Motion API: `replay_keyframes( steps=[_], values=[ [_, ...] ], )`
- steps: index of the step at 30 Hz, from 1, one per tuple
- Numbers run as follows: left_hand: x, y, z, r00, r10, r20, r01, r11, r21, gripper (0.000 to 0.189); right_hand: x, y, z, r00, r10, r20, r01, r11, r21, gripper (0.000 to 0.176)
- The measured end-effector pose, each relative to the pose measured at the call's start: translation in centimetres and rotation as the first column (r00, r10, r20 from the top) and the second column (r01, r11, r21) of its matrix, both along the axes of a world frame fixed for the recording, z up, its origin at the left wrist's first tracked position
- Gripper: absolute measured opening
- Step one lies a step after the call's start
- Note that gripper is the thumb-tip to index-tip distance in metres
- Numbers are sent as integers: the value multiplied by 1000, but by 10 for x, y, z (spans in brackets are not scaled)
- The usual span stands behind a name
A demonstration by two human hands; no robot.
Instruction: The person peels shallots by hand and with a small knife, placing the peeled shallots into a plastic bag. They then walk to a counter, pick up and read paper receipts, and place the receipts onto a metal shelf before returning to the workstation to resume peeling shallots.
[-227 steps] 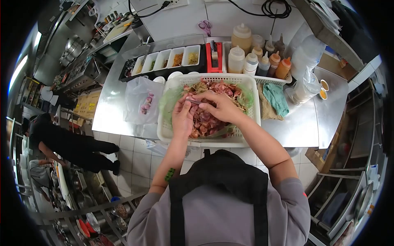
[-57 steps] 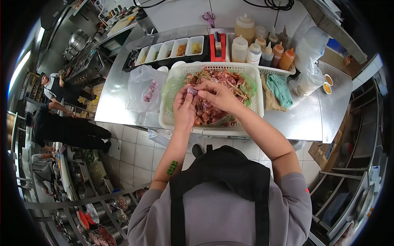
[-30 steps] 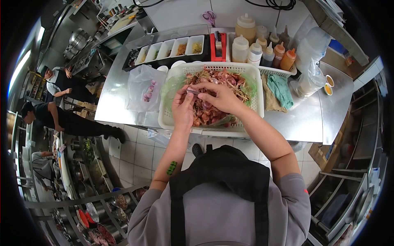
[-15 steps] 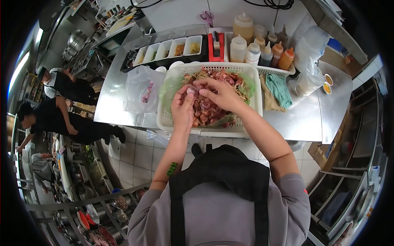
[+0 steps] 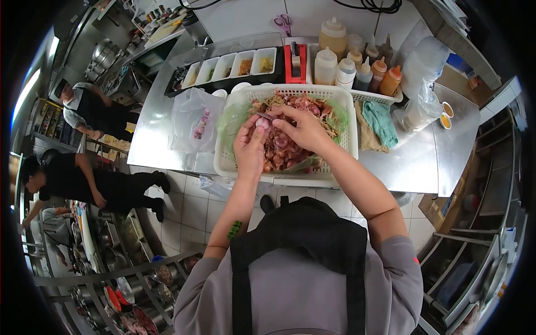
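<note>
Between the fingertips of my left hand is a small pinkish shallot. My right hand is closed on a small dark blade-like tool, its tip against the top of the shallot. Both hands are over a white perforated basket lined with green netting and heaped with reddish shallots and skins. Left of the basket, a clear plastic bag holds several peeled pink shallots.
Behind the basket stand a black tray of white containers, a red-framed box and squeeze bottles. Cloths lie at its right, near a plastic-wrapped container. Co-workers stand at far left.
My hands have shifted slightly, and the dark tool now lies across the top of the shallot. At left, the co-workers have changed posture, one with feet further apart.
</note>
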State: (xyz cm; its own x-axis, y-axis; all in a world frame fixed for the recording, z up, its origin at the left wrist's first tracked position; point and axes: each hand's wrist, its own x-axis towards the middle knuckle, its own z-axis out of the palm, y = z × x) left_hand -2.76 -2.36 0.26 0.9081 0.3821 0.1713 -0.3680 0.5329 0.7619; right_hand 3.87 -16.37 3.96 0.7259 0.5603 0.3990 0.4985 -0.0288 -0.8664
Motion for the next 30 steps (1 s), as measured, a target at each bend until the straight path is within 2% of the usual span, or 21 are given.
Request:
replay_keyframes(
  steps=[2, 4, 8, 10, 11, 13, 14, 16, 22, 25, 30],
  values=[
    [-1, 0, 2, 1000, -16, 4, 16, 1000, -20, 26, 2, -2, -1, 999, -33, -11, 33, 999, 5, 23],
    [-1, 0, 2, 1000, -11, 10, 11, 1000, -25, 26, 4, -3, -2, 993, -90, -72, 82, 991, -107, 21],
    [-1, 2, -2, 1000, 0, 31, 1, 999, -38, 28, 3, -3, 0, 992, -122, -23, 119, 985, -122, 19],
    [0, 3, -3, 1000, 7, 27, -6, 999, -34, 27, -3, -6, 16, 978, -180, -101, 135, 929, -344, 19],
    [0, 3, -3, 1000, 12, 20, -11, 999, -30, 26, -4, -5, 13, 979, -179, -101, 134, 929, -344, 19],
    [0, 3, -2, 1000, 16, 23, -16, 1000, -22, 24, -4, -2, 4, 993, -61, -105, 57, 998, -34, 24],
    [0, 3, -2, 1000, 19, 25, -19, 1000, -13, 23, -3, 0, 2, 993, -59, -105, 56, 998, -34, 24],
    [1, 4, -5, 1000, 18, 17, -18, 1000, -9, 23, -3, 2, 1, 996, 83, -37, -82, 996, 40, 26],
    [0, 5, -7, 1000, 10, 0, -10, 1000, 16, 23, -4, -2, 3, 989, 129, -68, -136, 985, -105, 29],
    [2, 4, -8, 1000, 19, -4, -19, 999, 41, 21, -3, 1, -1, 994, 106, 6, -105, 990, -96, 27],
    [2, 5, -11, 999, 31, 9, -31, 997, 66, 20, -4, 3, -2, 995, 92, -23, -94, 991, -96, 26]
  ],
)
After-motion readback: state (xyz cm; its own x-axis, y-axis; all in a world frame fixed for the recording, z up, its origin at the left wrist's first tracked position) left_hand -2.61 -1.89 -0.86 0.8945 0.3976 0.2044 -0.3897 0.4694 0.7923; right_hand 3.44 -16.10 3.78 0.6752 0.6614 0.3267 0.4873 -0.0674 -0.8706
